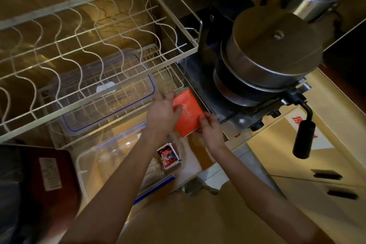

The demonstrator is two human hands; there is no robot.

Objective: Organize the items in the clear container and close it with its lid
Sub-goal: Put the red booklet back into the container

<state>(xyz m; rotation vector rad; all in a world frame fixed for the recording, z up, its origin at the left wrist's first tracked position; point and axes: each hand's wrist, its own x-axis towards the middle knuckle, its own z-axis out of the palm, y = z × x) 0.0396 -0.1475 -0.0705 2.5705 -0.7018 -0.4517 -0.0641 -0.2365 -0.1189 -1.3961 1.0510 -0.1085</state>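
**Sorting under way; container open, lid set apart on rack**

Both hands hold an orange packet point(188, 114) above the cardboard surface, just right of the wire rack point(83, 51). The left hand point(161, 114) grips the packet's left edge, thumb on its face and fingers curled behind. The right hand point(210, 129) pinches the lower right corner between thumb and fingers.

The clear container point(89, 166) sits low in view, largely under the left forearm, open and blue-trimmed. Pale contents lie inside; they cannot be identified. A small red-and-black sachet point(168, 157) lies at or just beside its right end; whether inside or outside the wall cannot be told. The lid point(107, 93), clear with a blue seal line and a white tab, rests on the rack's lower shelf, apart from the container.

Judgement: the loading step is in hand. The next move calls for lowering the packet flat into the container, then fetching the lid from the shelf.

Writing: pale cursive script on the packet, unreadable. Red characters on a carton point(297, 121) at right, partly cut off. A white label on the dark red case point(49, 174) at left, illegible.
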